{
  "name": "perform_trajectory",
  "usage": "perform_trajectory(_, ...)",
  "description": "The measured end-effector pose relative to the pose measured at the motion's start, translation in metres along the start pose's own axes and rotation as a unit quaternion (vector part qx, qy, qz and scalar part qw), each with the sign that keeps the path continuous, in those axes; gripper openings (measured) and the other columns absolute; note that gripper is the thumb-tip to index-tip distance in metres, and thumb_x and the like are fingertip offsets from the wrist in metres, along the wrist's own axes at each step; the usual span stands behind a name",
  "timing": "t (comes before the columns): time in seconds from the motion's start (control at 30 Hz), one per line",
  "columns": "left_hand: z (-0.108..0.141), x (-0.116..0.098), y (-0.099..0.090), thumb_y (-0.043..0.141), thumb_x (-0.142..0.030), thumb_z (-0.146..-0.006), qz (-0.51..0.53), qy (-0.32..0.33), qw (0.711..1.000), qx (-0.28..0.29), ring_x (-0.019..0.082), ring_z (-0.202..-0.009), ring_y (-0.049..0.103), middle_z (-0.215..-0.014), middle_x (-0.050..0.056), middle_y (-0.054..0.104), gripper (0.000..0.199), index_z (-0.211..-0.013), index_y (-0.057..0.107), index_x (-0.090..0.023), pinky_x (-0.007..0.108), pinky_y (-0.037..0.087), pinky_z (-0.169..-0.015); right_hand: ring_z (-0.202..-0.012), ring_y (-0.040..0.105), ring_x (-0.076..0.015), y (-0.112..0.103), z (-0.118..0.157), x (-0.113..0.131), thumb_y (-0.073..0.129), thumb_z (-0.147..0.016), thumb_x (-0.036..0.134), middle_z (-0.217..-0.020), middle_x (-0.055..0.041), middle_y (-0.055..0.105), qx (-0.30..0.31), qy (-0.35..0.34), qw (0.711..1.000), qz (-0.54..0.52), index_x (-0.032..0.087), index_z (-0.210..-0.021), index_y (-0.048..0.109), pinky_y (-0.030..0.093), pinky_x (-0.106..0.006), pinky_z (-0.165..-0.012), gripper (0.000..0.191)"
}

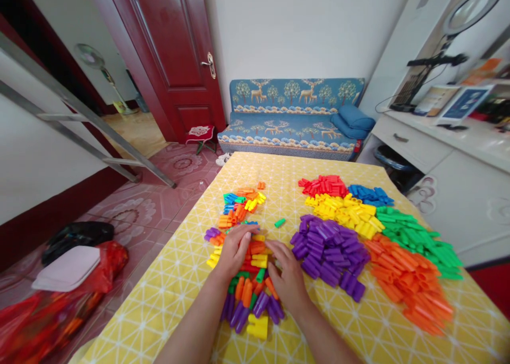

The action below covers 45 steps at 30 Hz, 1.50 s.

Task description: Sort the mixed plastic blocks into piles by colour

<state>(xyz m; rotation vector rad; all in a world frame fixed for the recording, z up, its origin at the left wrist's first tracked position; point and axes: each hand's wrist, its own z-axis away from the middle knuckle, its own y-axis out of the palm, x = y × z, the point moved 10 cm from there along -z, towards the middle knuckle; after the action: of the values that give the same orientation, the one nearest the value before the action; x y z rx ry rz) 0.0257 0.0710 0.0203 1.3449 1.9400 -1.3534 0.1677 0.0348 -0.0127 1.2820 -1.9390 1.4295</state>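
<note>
On the table, a mixed heap of small tube-shaped plastic pieces (247, 287) lies between and under my hands, in purple, orange, yellow, green, red and blue. Many look joined side by side. My left hand (234, 251) rests over the heap's left side, fingers stretched out and pointing right. My right hand (290, 276) is at the heap's right edge, fingers apart and lightly bent, near a yellow piece (260, 261). Neither hand visibly grips a piece, though some fingertips are partly hidden. A single green piece (280, 222) lies beyond my right hand.
Sorted piles lie on the right of the yellow-clothed table (159, 300): purple (329, 250), yellow (342, 211), red (323, 185), blue (370, 195), green (418, 239) and orange (410, 279). Beyond stands a blue sofa (292, 125); a metal ladder (99, 135) leans left.
</note>
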Motion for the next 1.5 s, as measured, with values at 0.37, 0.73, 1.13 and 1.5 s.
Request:
perform_trajectory(0.37,-0.001,-0.009,-0.047,0.049,-0.030,-0.091,-0.078,-0.020,0.993,-0.091,0.020,-0.094,0.065,-0.098,0.007,0.072,0.025,-0.098,0.071,-0.019,0.034,0.050,-0.087,-0.124,0.045,-0.0215,0.016,0.003,0.021,0.047,-0.074,0.003,-0.133,-0.0008,0.054,0.076,-0.066,0.993,0.056,0.029,-0.118,0.061,0.038,-0.044,-0.105,0.053)
perform_trajectory(0.73,0.017,-0.018,0.011,0.056,-0.004,-0.070,-0.223,0.005,0.967,0.127,0.027,-0.109,0.055,-0.112,0.007,0.066,0.040,-0.102,0.070,-0.025,0.045,0.046,-0.096,-0.131,0.039,-0.0246,0.017,0.002,0.020,0.052,-0.080,0.015,-0.142,-0.0038,0.046,0.093,-0.049,0.992,0.063,0.030,-0.141,0.040,0.033,-0.047,-0.108,0.064)
perform_trajectory(1.13,0.013,0.002,0.019,0.055,-0.011,-0.080,-0.094,-0.059,0.994,0.015,0.021,-0.106,0.061,-0.116,0.008,0.063,0.034,-0.110,0.066,-0.022,0.037,0.051,-0.094,-0.107,0.058,-0.0216,0.001,0.001,-0.007,0.054,-0.078,0.014,-0.114,-0.0061,0.063,-0.020,0.049,0.998,-0.040,0.022,-0.114,0.057,0.045,-0.038,-0.094,0.037)
perform_trajectory(1.5,0.013,0.001,0.020,0.040,-0.033,-0.096,-0.146,-0.050,0.988,0.021,0.021,-0.102,0.063,-0.108,0.007,0.069,0.031,-0.111,0.065,-0.022,0.035,0.051,-0.089,-0.093,0.061,-0.0204,-0.007,0.009,-0.004,0.062,-0.081,0.026,-0.101,-0.0050,0.065,-0.040,0.062,0.996,-0.041,0.022,-0.104,0.057,0.049,-0.034,-0.082,0.024)
